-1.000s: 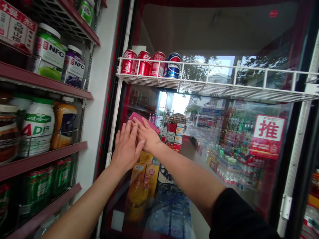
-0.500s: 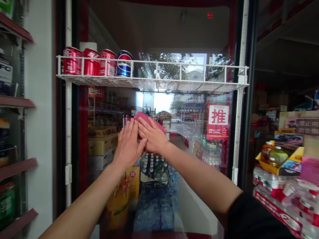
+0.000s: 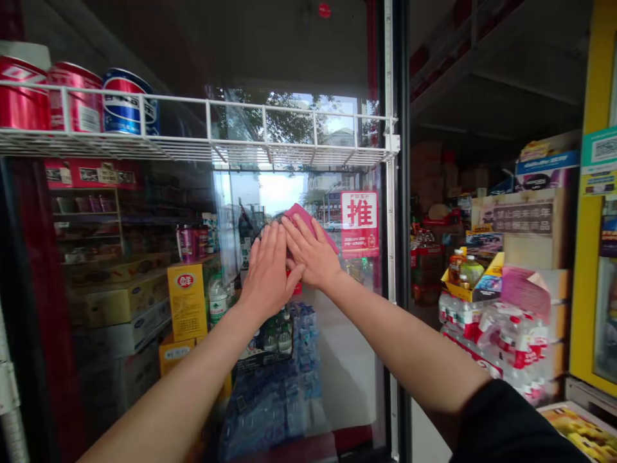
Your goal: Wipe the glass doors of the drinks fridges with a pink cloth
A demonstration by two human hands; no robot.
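Observation:
My right hand (image 3: 314, 256) lies flat on a pink cloth (image 3: 301, 211) and presses it to a glass pane (image 3: 332, 334). Its fingers are stretched up and to the left, covering much of the cloth. Close beside it on the left, my left hand (image 3: 270, 265) is flat too, fingers extended upward and thumb pointing at the right hand. Whether the cloth reaches beneath the left hand is hidden. To the right of the cloth, a red and white push sticker (image 3: 359, 224) is on the glass.
A white wire rack (image 3: 284, 151) crosses above my hands, holding red cans (image 3: 77, 96) and a blue can (image 3: 129, 106) at its left. A dark door frame (image 3: 403, 193) stands at right, with packs of bottles (image 3: 515, 341) beyond. Boxes and bottles show through the glass.
Both hands and the cloth have moved right across the glass, closer to the sticker. My view has turned right, so the rack and cans appear farther left.

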